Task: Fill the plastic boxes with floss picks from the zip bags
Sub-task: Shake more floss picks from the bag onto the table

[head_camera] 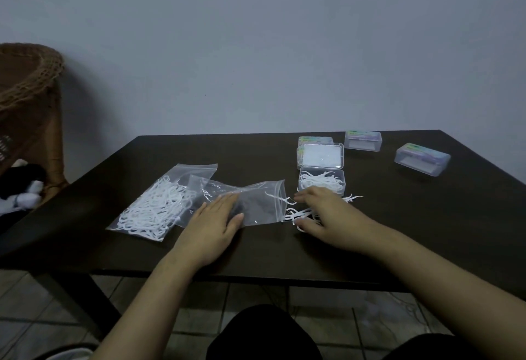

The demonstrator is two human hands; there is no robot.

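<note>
Dark wood tabletop (398, 231) against a plain grey wall; the left hand (212, 223) lies flat, fingers straight, pressing the nearly emptied zip bag (256, 203), while the right hand (321, 211) is spread over a loose heap of floss picks (353, 198) just in front of the open plastic box (321, 183), already partly filled; whether it pinches any pick I cannot tell; a full zip bag (153, 206) waits at the left, closed boxes (421, 159) stand further back; the risk, I judge, is a sweep scattering picks toward the table edge, or the light box sliding away when picks are pushed against it.
</note>
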